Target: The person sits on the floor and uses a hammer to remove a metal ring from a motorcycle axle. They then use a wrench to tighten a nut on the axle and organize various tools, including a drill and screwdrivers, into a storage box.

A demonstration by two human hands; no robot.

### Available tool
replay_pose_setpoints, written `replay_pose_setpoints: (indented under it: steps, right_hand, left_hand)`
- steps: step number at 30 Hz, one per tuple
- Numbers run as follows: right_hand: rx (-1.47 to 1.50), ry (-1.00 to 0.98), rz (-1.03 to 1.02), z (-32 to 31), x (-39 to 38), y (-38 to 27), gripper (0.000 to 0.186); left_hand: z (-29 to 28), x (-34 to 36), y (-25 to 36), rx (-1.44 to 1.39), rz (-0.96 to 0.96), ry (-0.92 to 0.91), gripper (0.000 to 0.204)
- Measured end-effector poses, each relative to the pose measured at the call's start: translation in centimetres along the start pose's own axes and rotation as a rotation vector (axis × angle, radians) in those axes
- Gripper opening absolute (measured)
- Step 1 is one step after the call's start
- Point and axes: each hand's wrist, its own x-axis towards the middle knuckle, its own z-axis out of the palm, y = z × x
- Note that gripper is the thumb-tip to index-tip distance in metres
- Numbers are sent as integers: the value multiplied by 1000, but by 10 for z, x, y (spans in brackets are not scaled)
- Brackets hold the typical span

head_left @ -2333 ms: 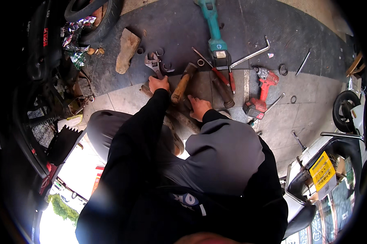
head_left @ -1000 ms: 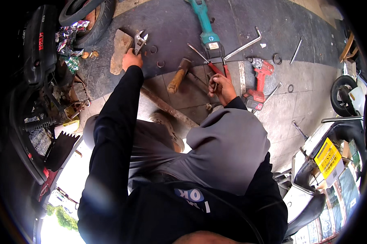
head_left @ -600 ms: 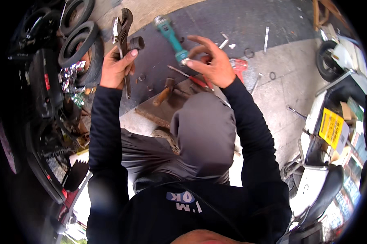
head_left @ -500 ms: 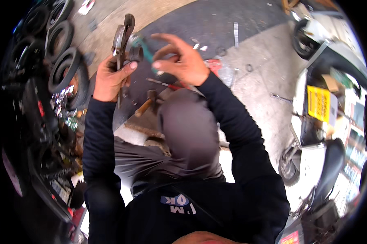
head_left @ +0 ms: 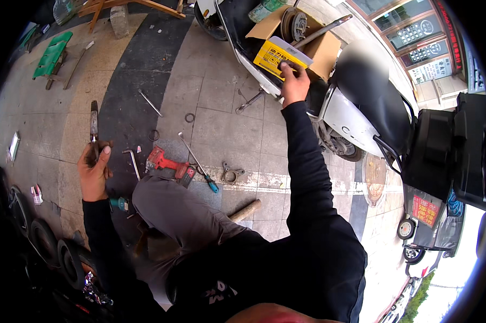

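Observation:
My left hand [head_left: 96, 164] is closed around what looks like a pair of worn metal pliers [head_left: 94, 121], seen nearly edge-on with the dark end pointing away from me. Whatever else lies under those fingers is hidden. Out to the right, my right hand [head_left: 295, 83] reaches to a white scooter [head_left: 356, 126]. Its bent fingers grip the edge of a yellow carton [head_left: 275, 56]. That carton leans against an open brown cardboard box [head_left: 324, 58], which holds a round metal hub-like part [head_left: 294, 26] and a rod [head_left: 329, 29].
Near my knee lie a red cordless power tool [head_left: 170, 164], a teal-handled screwdriver [head_left: 200, 167], a three-lobed metal ring [head_left: 232, 173] and a wooden handle [head_left: 245, 210]. Metal rings [head_left: 189, 117] and a rod [head_left: 150, 102] lie farther off. Tyres [head_left: 43, 242] line the lower left; a green bench [head_left: 53, 54] stands far left.
My view has turned right. My right hand has left the space beside the left hand and reached the yellow carton on the scooter. The left hand still holds the pliers.

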Motion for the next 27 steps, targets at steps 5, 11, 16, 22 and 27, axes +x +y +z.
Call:
replay_pose_setpoints:
  steps: [5, 11, 16, 22, 27]
  right_hand:
    - [-718, 83, -164, -35, 167, -42, 61]
    - [407, -377, 409, -28, 97, -55, 40]
    - [874, -694, 605, 10, -26, -70, 68]
    - [975, -764, 661, 36, -73, -97, 66]
    - [861, -706, 731, 17, -63, -55, 42]
  left_hand:
    - [-14, 28, -1, -47, -94, 127, 29]
    - [0, 31, 29, -272, -130, 219, 40]
    - [44, 49, 22, -645, -127, 56, 29]
    - [116, 44, 21, -870, -209, -95, 30]
    - [151, 37, -6, -818, -298, -93, 29]
